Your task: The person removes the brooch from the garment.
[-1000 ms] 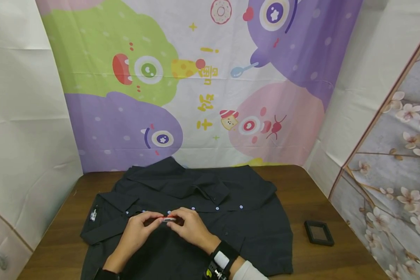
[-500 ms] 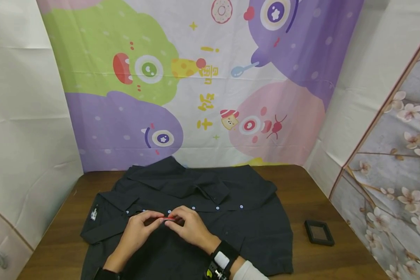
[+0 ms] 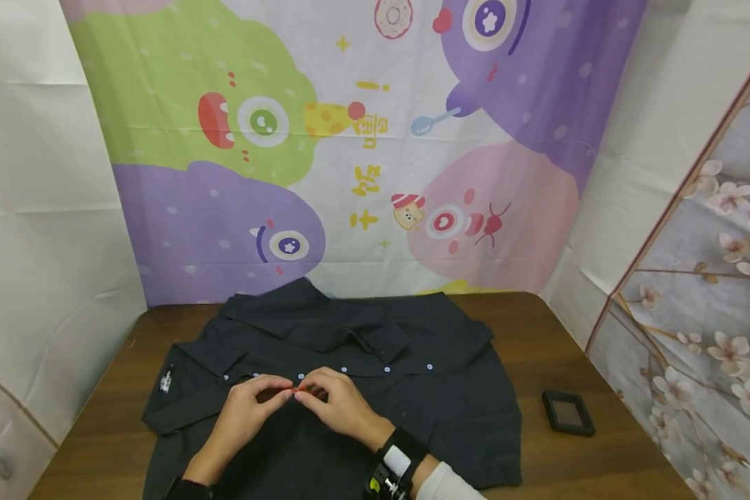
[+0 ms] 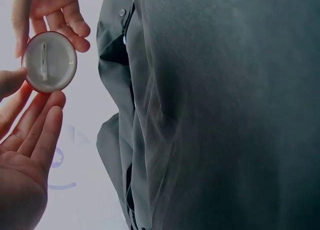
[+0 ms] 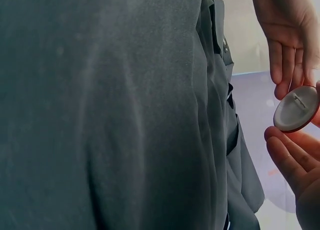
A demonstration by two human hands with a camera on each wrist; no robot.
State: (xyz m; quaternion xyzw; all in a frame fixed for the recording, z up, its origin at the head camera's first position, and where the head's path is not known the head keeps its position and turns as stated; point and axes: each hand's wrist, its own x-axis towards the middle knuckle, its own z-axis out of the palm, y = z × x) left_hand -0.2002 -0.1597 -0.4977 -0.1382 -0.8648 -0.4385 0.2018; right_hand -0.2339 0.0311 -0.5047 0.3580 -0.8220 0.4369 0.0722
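The person's left hand (image 3: 244,413) and right hand (image 3: 340,404) pinch opposite edges of a round badge (image 4: 57,64), pin side visible, over a dark shirt (image 3: 462,410) spread on the table (image 3: 531,340).

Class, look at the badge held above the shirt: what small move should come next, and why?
Probably the right hand should unclasp the pin while the left hand steadies the pin-back badge: both hands hold it above the dark button-up shirt, and the pin appears to lie flat.

Plenty of air above the left hand (image 3: 246,411), right hand (image 3: 339,405) too
Badge (image 4: 54,62) plugs the gap between, shirt (image 3: 462,423)'s underneath.
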